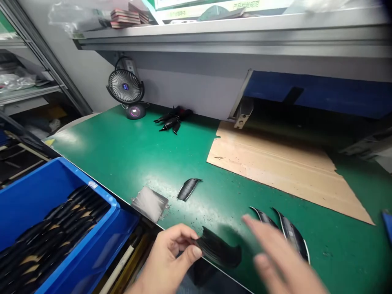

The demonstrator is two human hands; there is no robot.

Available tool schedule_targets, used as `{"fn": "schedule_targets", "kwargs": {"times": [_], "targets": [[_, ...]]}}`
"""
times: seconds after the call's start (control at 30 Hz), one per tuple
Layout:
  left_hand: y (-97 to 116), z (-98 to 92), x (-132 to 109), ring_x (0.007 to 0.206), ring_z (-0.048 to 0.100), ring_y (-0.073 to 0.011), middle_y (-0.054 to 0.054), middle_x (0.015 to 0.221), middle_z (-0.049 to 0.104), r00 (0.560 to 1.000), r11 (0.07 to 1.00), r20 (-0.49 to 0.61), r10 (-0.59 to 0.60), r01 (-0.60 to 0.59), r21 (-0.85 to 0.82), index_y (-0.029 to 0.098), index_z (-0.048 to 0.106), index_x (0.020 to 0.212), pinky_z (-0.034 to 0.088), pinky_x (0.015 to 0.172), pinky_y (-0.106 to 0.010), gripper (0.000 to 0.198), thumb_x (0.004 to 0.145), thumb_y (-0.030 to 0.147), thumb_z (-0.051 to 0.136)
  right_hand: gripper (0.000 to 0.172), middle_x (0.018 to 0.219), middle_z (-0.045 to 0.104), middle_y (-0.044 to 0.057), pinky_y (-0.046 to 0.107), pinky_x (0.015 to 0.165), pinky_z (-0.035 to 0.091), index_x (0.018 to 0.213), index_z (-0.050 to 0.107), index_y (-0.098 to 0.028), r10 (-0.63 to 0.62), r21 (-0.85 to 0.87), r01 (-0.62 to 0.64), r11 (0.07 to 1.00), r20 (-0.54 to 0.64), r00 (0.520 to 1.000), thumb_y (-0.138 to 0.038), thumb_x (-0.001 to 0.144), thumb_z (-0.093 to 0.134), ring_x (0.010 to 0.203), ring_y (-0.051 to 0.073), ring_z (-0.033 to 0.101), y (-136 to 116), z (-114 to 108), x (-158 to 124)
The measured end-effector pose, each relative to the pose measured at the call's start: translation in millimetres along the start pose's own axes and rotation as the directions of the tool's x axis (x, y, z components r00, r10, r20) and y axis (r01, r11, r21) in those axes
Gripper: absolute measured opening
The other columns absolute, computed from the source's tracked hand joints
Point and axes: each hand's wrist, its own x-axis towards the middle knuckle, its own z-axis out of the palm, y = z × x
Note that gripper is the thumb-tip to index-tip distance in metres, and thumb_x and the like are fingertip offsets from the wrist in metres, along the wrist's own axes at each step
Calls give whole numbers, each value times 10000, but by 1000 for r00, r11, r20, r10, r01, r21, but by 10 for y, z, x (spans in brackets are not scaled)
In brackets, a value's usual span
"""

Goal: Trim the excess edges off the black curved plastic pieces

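My left hand (174, 259) pinches one end of a curved black plastic piece (219, 247) between thumb and forefinger, above the front edge of the green table. To the right, my right hand (280, 257) is smeared by motion, its fingers stretched out and apart from that piece. Just behind it lie two glossy black curved pieces with pale edges, one of them a longer piece (292, 232), the other partly covered by the fingers. Farther left, a single similar piece (188, 189) rests on the table near a flat grey square pad (151, 203).
A blue bin (65, 163) with rows of black curved parts stands at the left. On the green table (122, 151) are a small fan (125, 86), a cluster of black parts (173, 119) and a cardboard sheet (284, 167). A shelf (214, 38) overhangs the back.
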Motion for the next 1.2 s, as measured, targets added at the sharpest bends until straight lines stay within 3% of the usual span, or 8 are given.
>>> {"fn": "schedule_targets", "kwargs": {"times": [0.1,0.3,0.4,0.5,0.67,0.93,1.07,1.2], "targets": [[106,-89,-17,762,616,-136,-45,827,669,1000,989,-9,7,-8,-150,157,626,929,496,725,-220,229,839,344,723,460,1195,679,48,257,832,581,1453,406,-313,-156,309,96,946,175,972,-409,1005,441,1042,196,670,-792,405,-6],[212,-773,38,777,624,-157,-59,900,678,985,988,-130,110,-94,126,162,639,992,508,739,-265,244,877,377,650,442,1118,650,94,288,823,562,1428,427,-234,-143,323,109,940,84,986,-389,1014,420,1040,229,637,-1073,916,242],[203,-1276,329,880,619,-181,-68,1002,664,829,868,-424,364,-137,477,184,640,1034,489,719,-261,244,891,377,600,409,848,624,77,326,637,523,1334,513,-136,-215,4,215,977,49,975,-363,1011,410,794,243,613,-1275,1218,507],[202,-1611,711,864,601,-175,-63,944,645,636,847,-623,455,-94,523,171,597,988,468,743,-270,204,922,344,513,398,794,595,77,328,564,459,1271,558,-97,-226,-225,229,947,38,973,-357,1007,414,750,248,585,-1573,1466,813],[125,-1601,1008,726,590,-165,-8,789,631,472,836,-731,493,-23,548,201,576,918,427,713,-279,132,919,315,511,343,843,597,73,318,602,448,1263,551,-121,-212,-288,228,930,85,974,-304,1001,427,807,237,581,-1735,1428,921],[28,-1571,954,726,592,-160,-19,805,616,330,800,-749,575,-36,599,200,535,956,422,708,-262,157,958,324,441,346,807,571,88,337,605,436,1278,554,-105,-307,-412,320,853,100,946,-178,948,478,767,252,541,-1908,1452,885],[23,-1559,962,707,592,-151,-11,793,617,327,779,-732,598,-23,626,205,543,950,411,694,-249,140,955,320,463,390,752,570,64,320,585,453,1307,529,-87,-266,-396,279,875,90,960,-300,989,456,718,234,578,-1842,1416,775],[17,-1550,964,694,599,-149,-7,794,632,351,766,-722,597,19,642,207,543,962,392,658,-243,129,964,308,464,422,786,661,73,310,497,436,1302,552,-133,1,-383,48,923,126,992,-397,1013,392,700,251,660,-1804,1378,714]]}}
